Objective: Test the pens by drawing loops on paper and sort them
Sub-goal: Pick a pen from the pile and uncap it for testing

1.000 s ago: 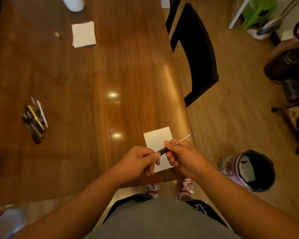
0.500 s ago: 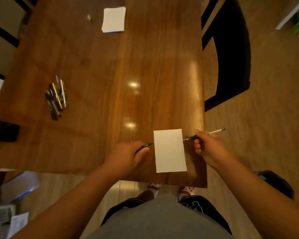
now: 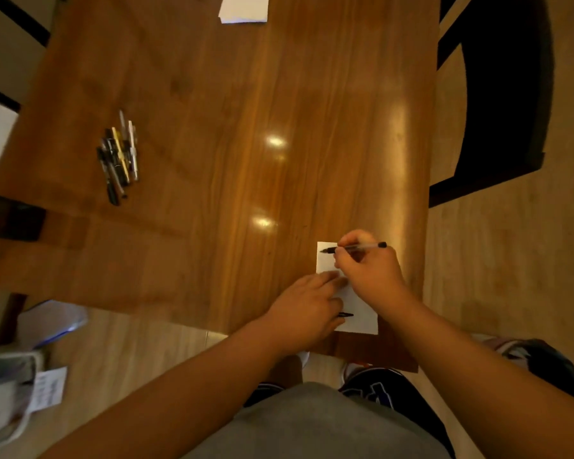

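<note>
A small white paper lies near the front right corner of the wooden table. My right hand holds a clear uncapped pen in a writing grip, black tip pointing left over the paper's top edge. My left hand rests on the paper's left side, fingers stretched onto the sheet. The black pen cap pokes out from under its thumb side. A pile of several pens lies at the table's left.
A second white paper sits at the table's far edge. A black chair stands to the right of the table. Bags and papers lie on the floor at the left, and a dark round object at the right.
The cap came off the pen and stayed in my left hand. My right hand swung the pen over the paper's top, and my left hand moved onto the sheet.
</note>
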Available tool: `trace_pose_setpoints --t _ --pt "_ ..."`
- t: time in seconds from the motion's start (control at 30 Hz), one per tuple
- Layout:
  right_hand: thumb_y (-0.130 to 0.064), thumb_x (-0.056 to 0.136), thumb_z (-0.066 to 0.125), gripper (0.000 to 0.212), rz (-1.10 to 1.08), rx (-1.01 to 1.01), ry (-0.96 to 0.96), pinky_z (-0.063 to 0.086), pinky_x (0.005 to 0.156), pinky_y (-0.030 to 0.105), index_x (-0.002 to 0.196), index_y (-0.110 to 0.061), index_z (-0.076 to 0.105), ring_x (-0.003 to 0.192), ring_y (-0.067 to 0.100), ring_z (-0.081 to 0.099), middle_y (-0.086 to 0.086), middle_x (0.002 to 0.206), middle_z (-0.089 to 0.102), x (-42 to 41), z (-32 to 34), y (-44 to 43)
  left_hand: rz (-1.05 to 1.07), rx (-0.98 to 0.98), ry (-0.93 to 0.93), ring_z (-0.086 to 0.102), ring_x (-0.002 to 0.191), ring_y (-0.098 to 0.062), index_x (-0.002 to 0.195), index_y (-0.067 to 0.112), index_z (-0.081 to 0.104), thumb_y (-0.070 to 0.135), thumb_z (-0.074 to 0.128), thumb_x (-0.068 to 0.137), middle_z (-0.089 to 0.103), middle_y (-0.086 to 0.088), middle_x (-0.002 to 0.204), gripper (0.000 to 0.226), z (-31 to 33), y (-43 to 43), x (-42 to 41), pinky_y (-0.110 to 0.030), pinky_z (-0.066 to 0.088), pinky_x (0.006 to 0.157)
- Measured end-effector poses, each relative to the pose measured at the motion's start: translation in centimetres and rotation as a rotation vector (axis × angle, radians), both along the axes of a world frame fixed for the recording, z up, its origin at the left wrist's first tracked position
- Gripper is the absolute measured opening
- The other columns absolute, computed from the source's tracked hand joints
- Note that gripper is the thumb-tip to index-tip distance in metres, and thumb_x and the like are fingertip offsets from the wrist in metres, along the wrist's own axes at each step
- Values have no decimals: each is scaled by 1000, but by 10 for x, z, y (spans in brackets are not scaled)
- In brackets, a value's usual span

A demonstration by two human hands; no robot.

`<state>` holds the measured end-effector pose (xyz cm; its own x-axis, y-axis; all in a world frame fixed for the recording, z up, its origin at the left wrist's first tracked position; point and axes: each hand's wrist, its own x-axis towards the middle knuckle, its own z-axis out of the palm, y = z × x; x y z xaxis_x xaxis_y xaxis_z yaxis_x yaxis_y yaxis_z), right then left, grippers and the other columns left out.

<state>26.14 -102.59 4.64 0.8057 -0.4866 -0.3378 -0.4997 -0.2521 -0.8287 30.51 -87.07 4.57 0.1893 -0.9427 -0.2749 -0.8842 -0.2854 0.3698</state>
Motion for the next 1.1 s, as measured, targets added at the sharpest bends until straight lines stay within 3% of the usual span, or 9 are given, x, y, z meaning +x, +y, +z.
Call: trace_pose_setpoints --t 0.17,0.37,0.73,0.87,0.97,1.1 --pt "-23 88 64 20 38 -52 -31 48 54 9 80 -40 56 74 -3 63 -13 74 66 6 -3 2 4 -38 -5 29 141 -27 114 14 67 38 48 97 43 -11 148 36 -6 1 -1 -44 28 112" --pt "-23 86 64 20 40 -97 -45 45 51 5 77 -39 55 77 -8 60 -17 72 62 7 -3 -2 10 -28 -31 27 142 -26 117 16 65 40 45 98 38 -10 151 37 -8 1 -2 -43 26 111" --pt "-23 88 65 15 30 -158 -28 42 54 2 83 -35 56 77 -17 56 -19 71 60 11 -2 -9 18 -53 -92 36 135 -26 104 19 70 41 50 95 42 -10 148 31 -12 -2 -3 -43 38 100" --pt "-25 89 64 13 29 -174 -5 42 46 8 83 -35 56 77 -12 58 -20 72 60 8 -3 -13 29 -59 -104 39 132 -27 102 19 71 41 53 94 42 -11 148 30 -12 -4 -4 -44 41 96" --pt "-26 89 64 14 31 -175 26 39 50 9 84 -36 55 68 -1 60 -22 74 59 3 -3 -14 30 -43 -105 38 132 -28 104 18 70 41 52 94 40 -10 149 31 -11 -5 -4 -44 39 96" --pt "-26 88 64 15 38 -187 24 38 50 9 85 -37 55 67 -3 59 -23 74 58 -4 -3 -13 31 -53 -107 39 132 -28 103 17 71 41 52 94 43 -11 147 32 -10 -7 -5 -45 38 100"
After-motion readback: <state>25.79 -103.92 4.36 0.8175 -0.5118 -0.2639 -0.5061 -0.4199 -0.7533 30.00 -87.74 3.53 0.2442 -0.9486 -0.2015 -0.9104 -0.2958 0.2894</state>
